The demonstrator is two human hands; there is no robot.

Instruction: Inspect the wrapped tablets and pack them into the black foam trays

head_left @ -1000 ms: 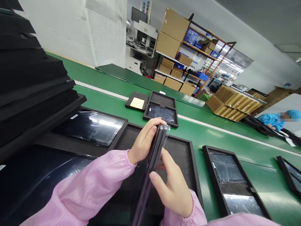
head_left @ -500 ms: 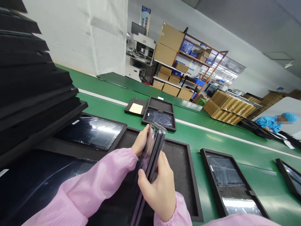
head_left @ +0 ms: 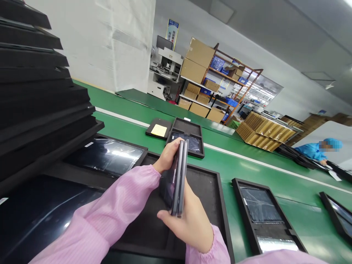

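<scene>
Between my hands, two slim dark tablet-like panels (head_left: 180,179) stand on edge, face to face, with their grey edges towards me. My left hand (head_left: 168,156) grips their far upper end. The palm of my right hand (head_left: 191,216) supports the right side and near end, its thumb stretched out below the left panel. Beneath them lies a black foam tray (head_left: 203,190) with bare recesses. To the left, another dark panel (head_left: 110,154) with a shiny face and a white label sits in a tray recess.
Black trays (head_left: 41,91) rise in a tall stack at the left. On the green bench (head_left: 247,165) are a small tray (head_left: 189,126), a dark case with a yellow note (head_left: 158,130) and a tray of panels (head_left: 261,205). A co-worker in blue (head_left: 310,150) is at the far right.
The panels have turned from slanting down towards me to a more upright, edge-on position. My right hand has shifted down to their near end. The view has tilted up slightly.
</scene>
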